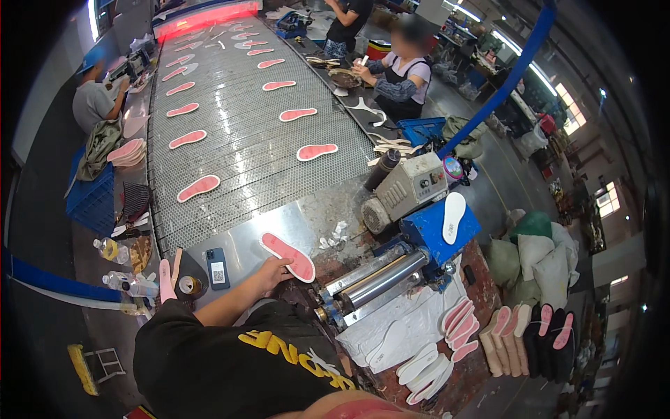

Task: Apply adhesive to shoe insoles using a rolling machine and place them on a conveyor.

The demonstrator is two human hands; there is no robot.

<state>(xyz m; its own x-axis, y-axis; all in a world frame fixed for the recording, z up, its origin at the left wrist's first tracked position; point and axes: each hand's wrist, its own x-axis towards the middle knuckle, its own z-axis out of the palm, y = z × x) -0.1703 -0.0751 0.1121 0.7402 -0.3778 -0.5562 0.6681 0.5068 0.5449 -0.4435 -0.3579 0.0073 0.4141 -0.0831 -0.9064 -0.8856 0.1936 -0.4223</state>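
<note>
Left hand (271, 278) pinching pink-and-white insole (287, 253), just before mesh conveyor belt (237, 133), roller machine (387, 278) off its near-right corner, right hand's state not visible

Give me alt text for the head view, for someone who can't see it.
The person's left hand holds a white-edged pink insole by the near end of a mesh conveyor bearing rows of similar insoles. A roller machine stands to the right; co-workers are on both sides.
</note>
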